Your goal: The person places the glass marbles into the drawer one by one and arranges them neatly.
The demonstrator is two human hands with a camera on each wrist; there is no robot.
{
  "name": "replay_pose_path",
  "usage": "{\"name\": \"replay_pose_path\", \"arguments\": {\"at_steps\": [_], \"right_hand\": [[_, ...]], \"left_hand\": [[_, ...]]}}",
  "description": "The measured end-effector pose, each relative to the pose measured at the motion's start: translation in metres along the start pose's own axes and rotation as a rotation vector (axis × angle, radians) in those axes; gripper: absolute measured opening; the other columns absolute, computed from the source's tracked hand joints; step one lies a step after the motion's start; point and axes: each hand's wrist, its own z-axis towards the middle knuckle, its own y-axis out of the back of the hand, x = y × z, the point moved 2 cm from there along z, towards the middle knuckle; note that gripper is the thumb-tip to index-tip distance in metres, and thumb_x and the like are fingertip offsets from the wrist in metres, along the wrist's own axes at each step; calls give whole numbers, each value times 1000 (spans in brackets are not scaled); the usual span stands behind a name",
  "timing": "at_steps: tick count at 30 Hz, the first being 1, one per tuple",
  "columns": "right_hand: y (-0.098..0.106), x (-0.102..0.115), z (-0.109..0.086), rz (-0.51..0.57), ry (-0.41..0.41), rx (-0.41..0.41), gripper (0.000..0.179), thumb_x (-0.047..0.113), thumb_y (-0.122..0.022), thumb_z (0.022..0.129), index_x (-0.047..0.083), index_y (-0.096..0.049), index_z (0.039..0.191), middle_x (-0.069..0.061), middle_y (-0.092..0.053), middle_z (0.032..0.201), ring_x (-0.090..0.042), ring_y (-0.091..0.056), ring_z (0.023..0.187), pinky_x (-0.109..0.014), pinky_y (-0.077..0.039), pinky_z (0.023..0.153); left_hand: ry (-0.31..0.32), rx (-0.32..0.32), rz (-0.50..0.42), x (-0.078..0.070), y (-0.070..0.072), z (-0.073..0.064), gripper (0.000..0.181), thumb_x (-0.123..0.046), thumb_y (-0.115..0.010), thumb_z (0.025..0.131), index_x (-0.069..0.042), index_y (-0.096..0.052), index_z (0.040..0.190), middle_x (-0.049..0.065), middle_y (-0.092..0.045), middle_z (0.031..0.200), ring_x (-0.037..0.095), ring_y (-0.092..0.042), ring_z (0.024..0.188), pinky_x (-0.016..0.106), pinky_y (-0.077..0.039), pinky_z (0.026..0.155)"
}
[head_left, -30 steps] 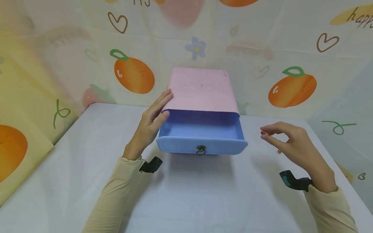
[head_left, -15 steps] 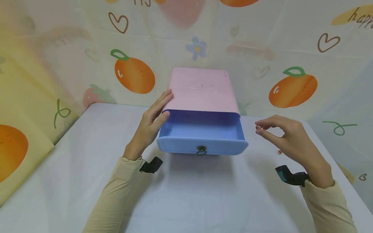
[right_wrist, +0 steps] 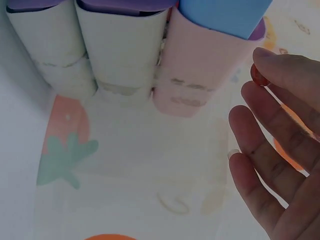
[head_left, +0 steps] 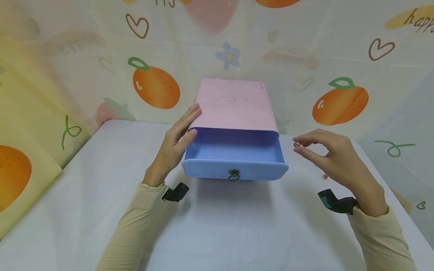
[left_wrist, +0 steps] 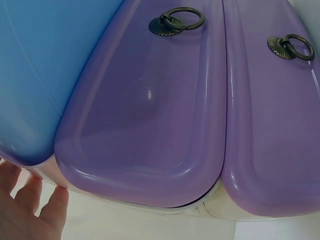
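Observation:
A stacked drawer unit has a pink top casing (head_left: 235,105), from which a light blue drawer (head_left: 207,169) is pulled out, showing a bare inside. My left hand (head_left: 171,148) rests along the casing's left side, fingers extended, thumb at its front edge. In the left wrist view, its fingertips (left_wrist: 57,202) touch the casing. Right of the drawer, my right hand (head_left: 342,162) pinches a small round piece (head_left: 297,144) between thumb and index finger, above the table. It looks red in the right wrist view, its exact kind unclear; the other fingers are spread.
Two purple drawers (left_wrist: 140,110) with ring pulls, both closed, sit below the blue one. Another tiny reddish piece (head_left: 325,176) lies on the white table (head_left: 234,233) under my right hand. A printed cloth (head_left: 288,45) hangs behind the unit.
My right hand has moved left and slightly away from me, toward the open drawer, still pinching the small round piece. The left hand and drawer unit have stayed in place.

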Motion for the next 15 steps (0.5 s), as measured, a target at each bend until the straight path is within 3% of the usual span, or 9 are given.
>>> {"name": "replay_pose_path", "arguments": {"at_steps": [6, 15], "right_hand": [[0, 7, 5, 15, 29, -9, 35, -2, -82, 74, 11, -75, 107, 3, -75, 94, 10, -58, 91, -7, -48, 57], [1, 15, 10, 49, 56, 5, 34, -2, -82, 75, 11, -75, 106, 3, -74, 93, 7, -59, 90, -12, -42, 41]], "left_hand": [[5, 0, -1, -1, 0, 0, 50, -10, -47, 100, -13, -46, 149, -5, -36, 161, 14, -24, 153, 31, -22, 125], [6, 0, -9, -1, 0, 0, 49, -11, -47, 100, -14, -46, 149, -6, -36, 160, 9, -24, 152, 30, -22, 125]]}}
